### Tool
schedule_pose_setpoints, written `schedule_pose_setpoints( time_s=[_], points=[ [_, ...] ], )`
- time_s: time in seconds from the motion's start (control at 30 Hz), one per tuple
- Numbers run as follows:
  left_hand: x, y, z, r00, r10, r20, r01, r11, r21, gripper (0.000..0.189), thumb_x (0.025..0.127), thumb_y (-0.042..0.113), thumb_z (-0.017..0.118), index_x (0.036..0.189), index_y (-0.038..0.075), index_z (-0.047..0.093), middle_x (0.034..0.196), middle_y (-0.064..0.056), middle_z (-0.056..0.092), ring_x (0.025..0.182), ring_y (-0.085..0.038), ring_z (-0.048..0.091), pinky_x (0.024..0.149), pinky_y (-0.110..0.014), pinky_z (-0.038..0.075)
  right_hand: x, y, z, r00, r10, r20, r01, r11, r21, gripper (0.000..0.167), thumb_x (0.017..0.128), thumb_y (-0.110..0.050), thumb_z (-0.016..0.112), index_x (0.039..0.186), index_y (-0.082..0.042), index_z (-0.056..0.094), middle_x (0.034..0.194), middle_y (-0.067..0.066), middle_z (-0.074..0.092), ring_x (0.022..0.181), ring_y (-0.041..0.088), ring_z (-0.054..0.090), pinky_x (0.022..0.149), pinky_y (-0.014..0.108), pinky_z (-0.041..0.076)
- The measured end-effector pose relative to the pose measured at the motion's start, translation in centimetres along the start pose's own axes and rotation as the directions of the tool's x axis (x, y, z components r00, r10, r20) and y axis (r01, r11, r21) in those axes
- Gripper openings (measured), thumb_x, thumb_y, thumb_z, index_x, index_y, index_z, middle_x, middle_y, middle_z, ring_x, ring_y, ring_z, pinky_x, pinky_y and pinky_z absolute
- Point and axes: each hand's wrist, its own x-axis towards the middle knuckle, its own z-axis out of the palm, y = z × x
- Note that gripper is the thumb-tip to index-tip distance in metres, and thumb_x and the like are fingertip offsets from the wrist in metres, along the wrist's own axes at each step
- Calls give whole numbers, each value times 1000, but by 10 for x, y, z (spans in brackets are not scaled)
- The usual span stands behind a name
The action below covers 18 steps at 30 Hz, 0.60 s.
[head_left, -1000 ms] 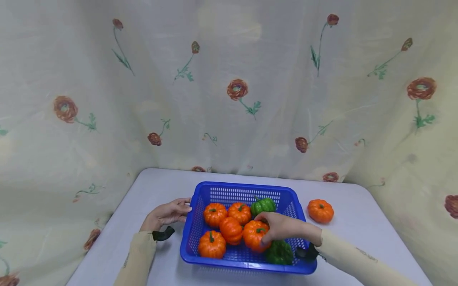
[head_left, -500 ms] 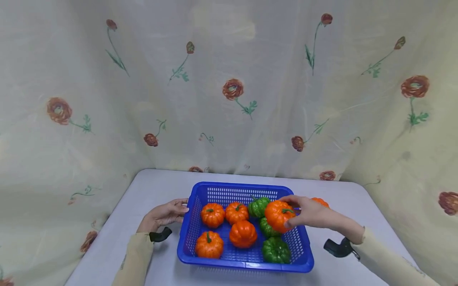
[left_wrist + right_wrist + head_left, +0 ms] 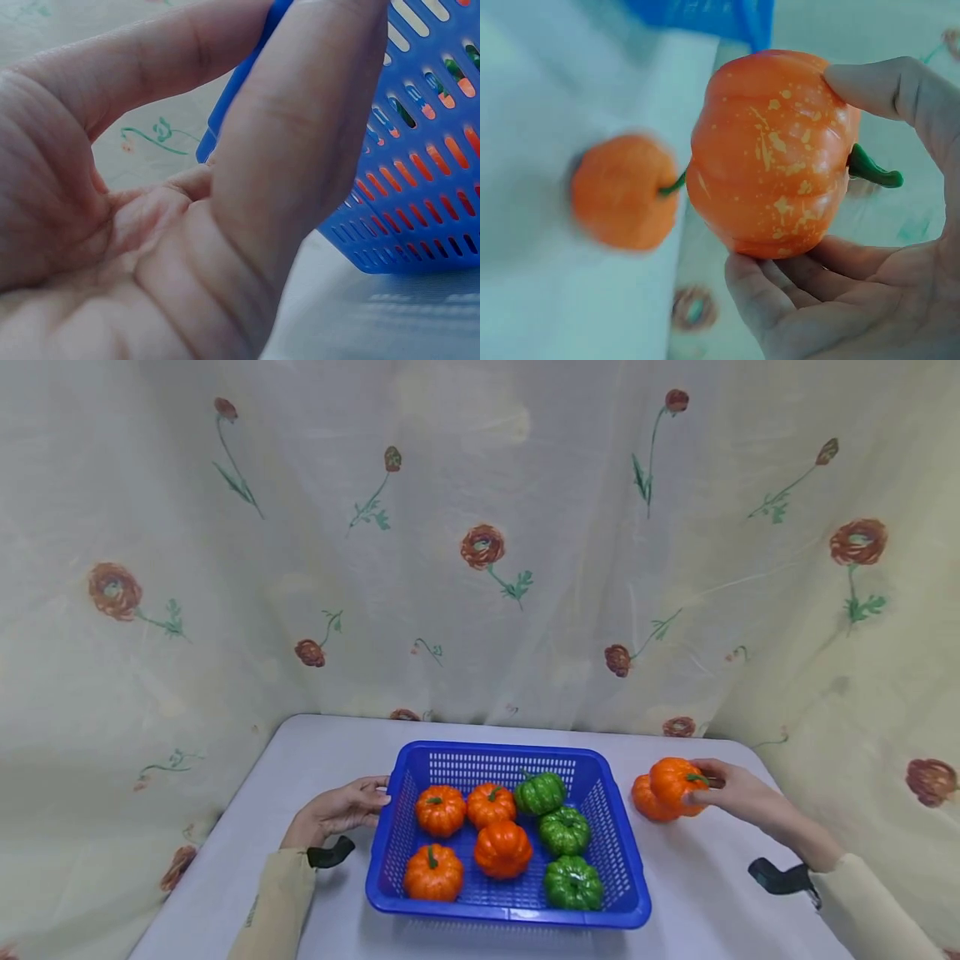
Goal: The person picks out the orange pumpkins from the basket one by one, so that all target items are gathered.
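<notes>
My right hand [image 3: 738, 789] holds an orange toy pumpkin [image 3: 672, 783] with a green stem, right of the blue plastic basket [image 3: 510, 914]. In the right wrist view, thumb and fingers grip this pumpkin [image 3: 772, 157] from opposite sides, and yellow specks mark its skin. A second orange pumpkin [image 3: 626, 191] rests on the table behind it, partly covered in the head view. At the basket's left side, my left hand [image 3: 341, 810] pinches the rim [image 3: 232, 105] between thumb and fingers. Inside the basket lie several orange pumpkins [image 3: 502, 850] and three green ones [image 3: 565, 832].
The white table [image 3: 330, 752] extends around the basket on both sides. Behind and beside it hangs a pale curtain [image 3: 555, 652] printed with red flowers. Each wrist wears a black camera mount, one by the left sleeve [image 3: 273, 902].
My right hand has lifted an orange pumpkin out of the basket and carried it right, over the one on the table. Another orange pumpkin in the basket has shifted. The left hand stays on the rim.
</notes>
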Motion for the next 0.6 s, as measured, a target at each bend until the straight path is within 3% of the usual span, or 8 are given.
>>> schedule_pose_setpoints(
  time_s=[0.3, 0.6],
  points=[
    [0, 1, 1, 1000, -6, -28, 6, 1000, 7, 37, 99, -4, 39, 136, 2, 40, 116, -8, 67, 98, -18, 69, 82, -30, 59, 10, 58, -11, 993, 117, -33, -115, 992, 52, 79, 95, -39, 58, 138, 19, 26, 132, 39, 39, 114, 48, 44, 94, 65, 43],
    [-1, 0, 3, 1000, 1, -15, -1, 1000, 13, 36, 100, -4, 36, 136, 1, 39, 116, -8, 66, 98, -18, 69, 81, -29, 59, 24, 102, 0, 959, 282, -19, -277, 953, 125, 89, 93, -46, 57, 139, 20, 20, 136, 42, 28, 120, 53, 32, 101, 70, 32]
  ],
)
